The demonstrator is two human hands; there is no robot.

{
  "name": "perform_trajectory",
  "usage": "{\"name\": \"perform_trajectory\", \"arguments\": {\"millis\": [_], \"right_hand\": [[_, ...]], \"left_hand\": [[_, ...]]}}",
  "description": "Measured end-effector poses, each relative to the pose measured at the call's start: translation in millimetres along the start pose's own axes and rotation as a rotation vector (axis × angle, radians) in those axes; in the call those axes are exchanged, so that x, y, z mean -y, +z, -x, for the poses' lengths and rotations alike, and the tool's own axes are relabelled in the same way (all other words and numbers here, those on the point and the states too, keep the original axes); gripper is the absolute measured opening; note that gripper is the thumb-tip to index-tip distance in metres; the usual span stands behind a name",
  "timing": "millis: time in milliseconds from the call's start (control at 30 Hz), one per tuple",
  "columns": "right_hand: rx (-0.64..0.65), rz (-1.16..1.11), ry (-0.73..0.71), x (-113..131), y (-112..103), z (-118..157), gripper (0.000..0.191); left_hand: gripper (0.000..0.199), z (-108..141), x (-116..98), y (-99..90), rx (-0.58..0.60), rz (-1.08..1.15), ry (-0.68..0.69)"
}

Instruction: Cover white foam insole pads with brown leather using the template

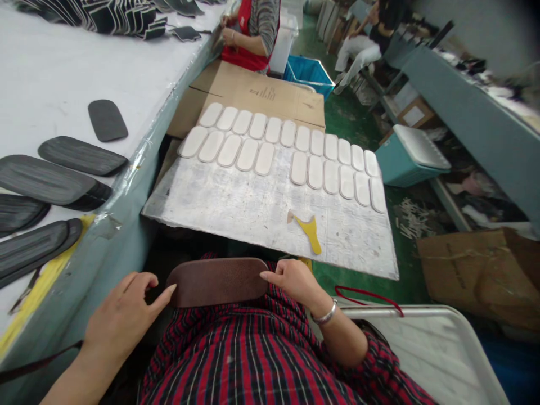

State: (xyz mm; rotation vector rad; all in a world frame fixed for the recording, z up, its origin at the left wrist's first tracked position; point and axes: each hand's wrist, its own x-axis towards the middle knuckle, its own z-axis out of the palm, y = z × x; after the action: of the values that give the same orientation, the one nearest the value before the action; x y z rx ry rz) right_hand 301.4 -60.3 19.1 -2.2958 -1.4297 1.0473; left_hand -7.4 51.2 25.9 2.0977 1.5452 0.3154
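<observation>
A brown oval leather piece [219, 281] lies level above my lap. Its left end touches the thumb of my left hand [126, 306], whose fingers curl near the edge. My right hand [293, 281] pinches the piece's right end between thumb and fingers. In front of me a silvery board [219, 205] bears two rows of pale oval pieces [264, 159], with a gap in the nearer row. A yellow tool [310, 232] rests near the board's front edge. Stacks of dark oval pieces [46, 177] lie on the white table [63, 73] to the left.
Cardboard [270, 93] lies behind the board. A person in a red apron [253, 39] is at the far table edge, near a blue crate [310, 73]. At right are a metal tray [422, 349], a brown box [476, 275] and a teal bin [405, 157]. Another person [367, 45] sits farther back.
</observation>
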Motion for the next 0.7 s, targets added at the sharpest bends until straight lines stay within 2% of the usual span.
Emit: {"name": "perform_trajectory", "arguments": {"millis": [67,100,167,267,367,467,633,700], "right_hand": [[0.024,-0.197,0.05,-16.7,6.9,3.1,0.043],[0.02,-0.31,0.069,-23.8,11.3,5.1,0.041],[-0.03,-0.49,0.077,-32.3,20.5,8.6,0.037],[-0.12,-0.624,0.013,-30.0,32.7,11.8,0.034],[-0.078,-0.736,-0.062,-18.1,41.6,13.1,0.036],[-0.019,-0.735,-0.097,-7.9,47.4,14.6,0.036],[-0.155,-0.527,-0.106,-4.8,53.3,15.2,0.03],[-0.137,-0.563,-0.071,-9.1,53.5,14.3,0.037]], "left_hand": [[0.03,5.4,-18.4,7.5,-0.131,-0.084,0.282],[0.031,8.5,-29.3,14.4,-0.14,-0.113,0.432],[0.038,13.8,-51.1,31.9,-0.087,-0.103,0.678],[0.04,18.6,-74.1,56.4,0.051,-0.141,0.887],[0.033,22.0,-79.4,68.3,0.097,-0.216,0.939],[0.035,28.1,-77.3,73.2,0.073,-0.272,0.921],[0.037,38.4,-82.6,82.5,-0.023,-0.245,0.883],[0.037,39.5,-80.3,78.9,0.016,-0.175,0.881]]}}
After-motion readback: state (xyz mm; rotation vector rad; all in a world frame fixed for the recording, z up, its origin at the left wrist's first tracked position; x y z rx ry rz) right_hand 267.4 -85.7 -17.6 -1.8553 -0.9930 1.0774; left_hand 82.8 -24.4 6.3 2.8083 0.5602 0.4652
